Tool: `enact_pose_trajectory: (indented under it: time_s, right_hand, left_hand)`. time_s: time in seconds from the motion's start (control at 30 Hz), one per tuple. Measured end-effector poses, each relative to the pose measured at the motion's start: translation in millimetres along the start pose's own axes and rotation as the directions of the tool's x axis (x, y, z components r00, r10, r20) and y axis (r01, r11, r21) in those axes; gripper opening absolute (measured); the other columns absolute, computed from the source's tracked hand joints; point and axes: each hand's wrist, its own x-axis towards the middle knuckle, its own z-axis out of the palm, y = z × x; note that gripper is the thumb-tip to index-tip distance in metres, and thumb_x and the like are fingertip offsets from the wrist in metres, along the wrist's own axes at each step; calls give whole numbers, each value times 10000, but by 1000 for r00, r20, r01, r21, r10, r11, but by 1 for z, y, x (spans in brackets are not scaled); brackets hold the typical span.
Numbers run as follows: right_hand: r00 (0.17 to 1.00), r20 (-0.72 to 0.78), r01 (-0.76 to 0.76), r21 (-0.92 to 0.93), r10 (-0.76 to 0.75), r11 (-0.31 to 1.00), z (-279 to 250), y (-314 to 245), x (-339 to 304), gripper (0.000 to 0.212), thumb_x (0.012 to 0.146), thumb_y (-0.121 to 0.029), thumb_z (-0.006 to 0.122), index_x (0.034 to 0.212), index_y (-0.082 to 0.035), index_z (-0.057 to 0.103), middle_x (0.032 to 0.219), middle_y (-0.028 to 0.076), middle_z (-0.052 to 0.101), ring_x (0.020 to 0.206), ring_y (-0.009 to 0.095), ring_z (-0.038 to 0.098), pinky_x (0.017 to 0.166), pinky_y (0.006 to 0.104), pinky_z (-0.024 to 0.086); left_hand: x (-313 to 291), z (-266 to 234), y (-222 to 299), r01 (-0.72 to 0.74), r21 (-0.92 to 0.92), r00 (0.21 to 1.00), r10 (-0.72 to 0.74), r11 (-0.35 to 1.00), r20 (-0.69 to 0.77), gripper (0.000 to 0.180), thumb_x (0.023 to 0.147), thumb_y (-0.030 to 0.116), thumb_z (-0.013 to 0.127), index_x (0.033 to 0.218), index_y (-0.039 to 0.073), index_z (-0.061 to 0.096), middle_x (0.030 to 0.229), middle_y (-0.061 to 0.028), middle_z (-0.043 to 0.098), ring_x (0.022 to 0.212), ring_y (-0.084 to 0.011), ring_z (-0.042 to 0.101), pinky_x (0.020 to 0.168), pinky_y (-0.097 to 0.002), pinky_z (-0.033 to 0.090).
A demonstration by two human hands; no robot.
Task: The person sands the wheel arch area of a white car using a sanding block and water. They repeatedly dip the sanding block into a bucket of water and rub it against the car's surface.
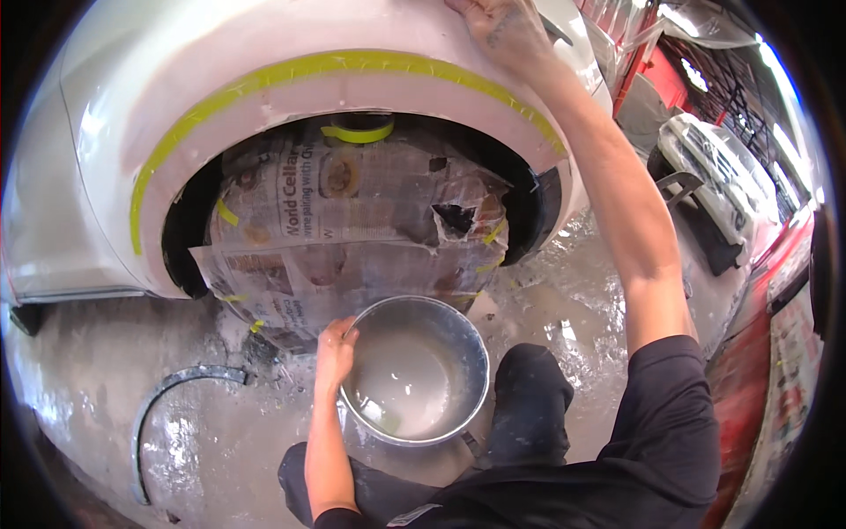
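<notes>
My left hand [336, 350] grips the left rim of a dark bucket [483, 370] standing in front of me between my knees. Murky grey-beige water [401, 375] fills its lower part, with a pale greenish shape under the surface at the bottom left. My right hand [504, 25] reaches up to the pale car panel [220, 53] above the wheel arch. The picture's top edge cuts off its fingers, so whatever they hold is hidden. Yellow-green masking tape [352, 62] runs along the arch. Newspaper [335, 203], torn at the right, covers the wheel.
A roll of yellow-green tape [359, 132] rests on top of the wheel, inside the arch. On the wet, muddy floor [220, 423] lies a curved dark strip [145, 423] at the left. A plastic-covered car part [718, 167] stands at the far right.
</notes>
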Motion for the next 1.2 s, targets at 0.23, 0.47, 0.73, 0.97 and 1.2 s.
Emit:
enact_pose_trajectory:
  time_s: [0.23,0.47,0.73,0.97,1.2]
  right_hand:
    - [952,-129,258,-148,-277,955,12,-8,-79,487,830,-66,716,1305,-174,724,1371,205,585,1168,395,582,980,493,486]
    - [988,-69,137,-46,-140,990,30,-25,-39,491,809,-46,748,1272,-211,748,1342,185,605,1184,384,598,1010,459,488]
    - [984,20,177,-20,-177,984,-9,-82,17,652,764,-289,810,1354,-82,625,1309,316,543,1239,489,517,1069,540,422]
    - [938,-120,308,-143,-325,941,30,-51,-45,473,837,-47,710,1294,-169,732,1343,189,610,1201,400,586,1030,471,469]
    - [963,-100,240,-92,-249,966,41,-61,-24,497,803,-21,719,1268,-193,745,1322,193,618,1184,381,600,996,478,478]
  left_hand:
    - [1,3,-1,-56,-2,998,56,998,14,306,938,97,633,1220,6,710,1120,-244,686,1075,-418,652,950,-428,483]
    - [0,2,-5,-64,24,998,65,998,-21,303,922,109,640,1205,34,720,1066,-242,684,1050,-428,656,918,-451,488]
    - [-1,4,-9,-67,46,997,69,997,-28,306,911,106,635,1196,30,715,1061,-260,672,1039,-455,642,902,-478,488]
    - [3,4,-10,-94,10,995,94,996,-18,309,910,98,634,1200,27,713,1059,-263,665,1044,-463,637,904,-476,488]
    - [0,-1,-8,-78,9,996,79,997,-42,308,921,105,636,1211,40,718,1080,-257,681,1069,-448,646,919,-469,493]
